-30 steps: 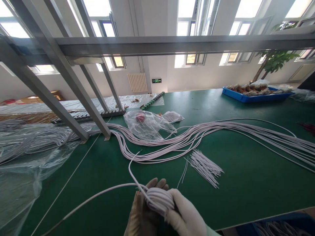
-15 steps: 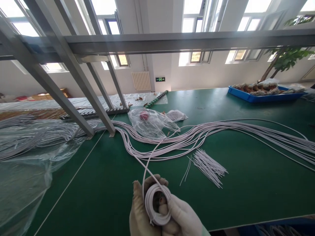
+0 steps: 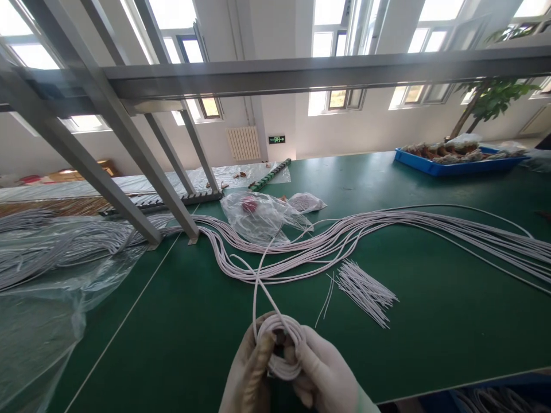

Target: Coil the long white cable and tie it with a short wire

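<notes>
Right now both gloved hands close around a small coil of white wire [image 3: 280, 347], low over the near edge of the green table [image 3: 430, 338]. The left hand [image 3: 249, 376] pinches the coil's left side with its fingers curled over the loops; the right hand [image 3: 321, 376] grips the right side from below. Two loose ends rise from the coil toward the long bundle of white wires [image 3: 344, 235] lying across the table. Just beyond, to the right, lies a fan of short white ties [image 3: 365, 289].
</notes>
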{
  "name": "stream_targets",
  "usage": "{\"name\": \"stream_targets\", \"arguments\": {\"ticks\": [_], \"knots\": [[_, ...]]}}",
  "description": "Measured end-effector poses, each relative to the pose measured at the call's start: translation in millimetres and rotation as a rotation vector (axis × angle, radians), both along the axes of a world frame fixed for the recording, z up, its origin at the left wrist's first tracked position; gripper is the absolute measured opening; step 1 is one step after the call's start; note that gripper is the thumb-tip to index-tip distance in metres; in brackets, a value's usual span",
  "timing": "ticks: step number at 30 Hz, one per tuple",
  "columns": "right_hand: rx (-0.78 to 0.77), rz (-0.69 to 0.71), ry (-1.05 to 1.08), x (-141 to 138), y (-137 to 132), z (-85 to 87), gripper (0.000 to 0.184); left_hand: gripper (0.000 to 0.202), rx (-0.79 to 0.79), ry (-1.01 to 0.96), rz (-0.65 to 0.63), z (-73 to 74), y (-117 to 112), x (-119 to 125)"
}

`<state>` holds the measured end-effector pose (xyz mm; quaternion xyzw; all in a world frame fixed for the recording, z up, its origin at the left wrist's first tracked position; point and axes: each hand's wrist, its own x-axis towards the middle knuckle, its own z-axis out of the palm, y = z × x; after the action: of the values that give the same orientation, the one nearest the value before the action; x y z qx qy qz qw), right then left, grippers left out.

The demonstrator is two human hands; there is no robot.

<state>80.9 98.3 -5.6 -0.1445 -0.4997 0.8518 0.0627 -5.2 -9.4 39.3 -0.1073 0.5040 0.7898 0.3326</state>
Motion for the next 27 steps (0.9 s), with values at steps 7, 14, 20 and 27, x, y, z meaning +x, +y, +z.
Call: {"name": "stream_targets", "arguments": {"ticks": [7, 14, 20, 27], "knots": [[0.397, -0.014, -0.106, 6, 0, 11.0, 0.05, 0.034, 0.045, -0.111, -0.004, 1.2, 3, 5], [0.794, -0.237, -0.289, 8, -10, -2.1, 0.05, 0.02, 0.026, -0.073, 0.035, -7.2, 4, 12], [0.814, -0.23, -0.237, 13, -14, -4.9, 0.06, 0.024, -0.014, -0.038, -0.018, -12.2, -4, 5], [0.645, -0.166, -0.1, 6, -8, 14.6, 0.055, 0.045, -0.056, -0.079, -0.188, 3.1, -5, -3]]}}
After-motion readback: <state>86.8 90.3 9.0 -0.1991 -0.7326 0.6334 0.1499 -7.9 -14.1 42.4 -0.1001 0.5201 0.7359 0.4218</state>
